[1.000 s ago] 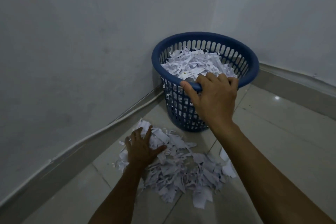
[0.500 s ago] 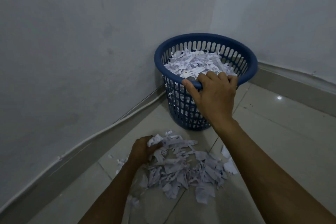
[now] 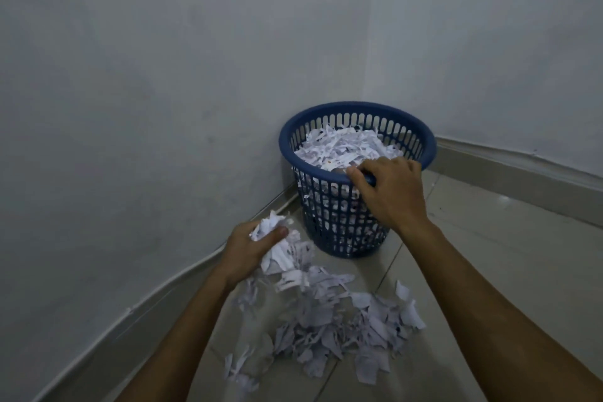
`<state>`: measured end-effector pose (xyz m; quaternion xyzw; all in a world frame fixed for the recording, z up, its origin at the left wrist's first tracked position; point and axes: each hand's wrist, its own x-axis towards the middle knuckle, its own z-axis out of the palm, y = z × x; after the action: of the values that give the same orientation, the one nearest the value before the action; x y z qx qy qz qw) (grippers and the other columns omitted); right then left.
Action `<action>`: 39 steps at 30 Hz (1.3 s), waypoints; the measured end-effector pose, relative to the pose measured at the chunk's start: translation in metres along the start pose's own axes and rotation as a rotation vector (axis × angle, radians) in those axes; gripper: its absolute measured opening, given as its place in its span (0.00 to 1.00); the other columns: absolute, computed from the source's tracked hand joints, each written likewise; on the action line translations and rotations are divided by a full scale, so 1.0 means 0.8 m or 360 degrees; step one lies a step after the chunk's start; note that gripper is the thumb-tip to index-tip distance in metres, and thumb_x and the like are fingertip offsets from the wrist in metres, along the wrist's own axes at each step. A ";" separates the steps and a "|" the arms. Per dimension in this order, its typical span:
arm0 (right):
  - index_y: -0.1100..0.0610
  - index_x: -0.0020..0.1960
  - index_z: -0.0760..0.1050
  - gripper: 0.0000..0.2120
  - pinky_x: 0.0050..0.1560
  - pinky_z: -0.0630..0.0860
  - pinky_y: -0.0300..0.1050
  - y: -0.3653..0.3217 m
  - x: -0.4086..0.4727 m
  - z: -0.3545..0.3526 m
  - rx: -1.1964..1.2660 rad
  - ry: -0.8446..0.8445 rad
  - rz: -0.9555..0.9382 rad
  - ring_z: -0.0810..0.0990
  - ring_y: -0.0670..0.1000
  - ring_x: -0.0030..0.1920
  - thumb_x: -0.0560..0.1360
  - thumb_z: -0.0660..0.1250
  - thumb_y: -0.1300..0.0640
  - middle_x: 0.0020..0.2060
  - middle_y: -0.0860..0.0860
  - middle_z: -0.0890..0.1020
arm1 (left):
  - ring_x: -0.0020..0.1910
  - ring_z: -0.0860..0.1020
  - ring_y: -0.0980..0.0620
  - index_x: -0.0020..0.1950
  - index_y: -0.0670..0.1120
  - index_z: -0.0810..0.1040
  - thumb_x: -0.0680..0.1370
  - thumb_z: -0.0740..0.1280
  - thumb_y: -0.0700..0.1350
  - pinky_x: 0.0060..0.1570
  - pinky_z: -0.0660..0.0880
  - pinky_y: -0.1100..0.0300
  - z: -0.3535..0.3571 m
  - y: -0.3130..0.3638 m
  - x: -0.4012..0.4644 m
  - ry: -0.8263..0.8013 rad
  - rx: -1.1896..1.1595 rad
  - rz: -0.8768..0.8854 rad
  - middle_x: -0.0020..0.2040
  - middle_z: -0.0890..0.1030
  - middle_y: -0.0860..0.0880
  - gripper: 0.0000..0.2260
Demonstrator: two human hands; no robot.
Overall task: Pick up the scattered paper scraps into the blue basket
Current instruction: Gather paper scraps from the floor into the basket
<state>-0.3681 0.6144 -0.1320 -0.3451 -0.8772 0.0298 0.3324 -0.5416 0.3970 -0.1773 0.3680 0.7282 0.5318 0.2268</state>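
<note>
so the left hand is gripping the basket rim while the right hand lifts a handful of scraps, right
Not quite: the hands are swapped. In the head view, the right hand grips the near rim of the blue basket, and the left hand holds the handful of paper scraps raised over the pile of scraps on the floor.

Dim corner — two pale grey walls [image 3: 146,75], tiled floor [image 3: 489,271], pale skirting [image 3: 522,170].

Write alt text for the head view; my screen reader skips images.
A person's left hand grips a bunch of paper scraps above a floor pile, while the right hand holds the rim of a nearly full blue basket in a corner.
</note>
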 end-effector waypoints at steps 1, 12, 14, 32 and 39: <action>0.48 0.46 0.82 0.26 0.58 0.63 0.52 0.007 -0.002 -0.001 -0.0002 0.0030 0.0039 0.75 0.53 0.48 0.80 0.51 0.35 0.41 0.49 0.82 | 0.36 0.80 0.56 0.45 0.42 0.83 0.76 0.73 0.46 0.40 0.75 0.62 -0.004 0.015 0.006 0.0010 0.0005 0.0042 0.39 0.85 0.47 0.07; 0.49 0.44 0.82 0.23 0.64 0.62 0.53 0.028 -0.005 0.003 0.0111 0.0171 0.0199 0.74 0.51 0.49 0.82 0.51 0.43 0.39 0.46 0.80 | 0.32 0.76 0.61 0.47 0.39 0.82 0.77 0.72 0.48 0.35 0.73 0.68 0.006 0.219 0.119 0.0101 0.0102 0.0520 0.38 0.83 0.51 0.11; 0.49 0.42 0.80 0.22 0.64 0.62 0.53 0.030 -0.006 0.005 0.0121 0.0193 0.0200 0.73 0.51 0.48 0.82 0.50 0.45 0.38 0.45 0.79 | 0.32 0.76 0.61 0.48 0.39 0.82 0.77 0.72 0.49 0.34 0.73 0.68 0.020 0.240 0.145 0.0109 0.0104 0.0538 0.40 0.82 0.49 0.12; 0.52 0.42 0.79 0.22 0.70 0.62 0.57 0.029 -0.012 0.022 0.0179 0.0332 0.0192 0.71 0.50 0.49 0.83 0.51 0.47 0.39 0.45 0.74 | 0.62 0.76 0.46 0.67 0.45 0.77 0.82 0.57 0.61 0.64 0.71 0.52 0.128 0.185 0.226 -0.0210 0.0544 0.0254 0.65 0.78 0.44 0.25; 0.53 0.43 0.80 0.23 0.71 0.61 0.57 0.024 -0.013 0.019 0.0166 0.0307 0.0217 0.72 0.51 0.50 0.83 0.50 0.47 0.41 0.47 0.76 | 0.49 0.80 0.51 0.54 0.47 0.83 0.82 0.59 0.58 0.54 0.77 0.49 0.067 0.161 0.181 0.0290 0.0659 0.0840 0.50 0.83 0.50 0.19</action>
<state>-0.3605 0.6250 -0.1547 -0.3875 -0.8130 0.0646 0.4298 -0.5559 0.5633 -0.0652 0.5329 0.7176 0.4438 -0.0639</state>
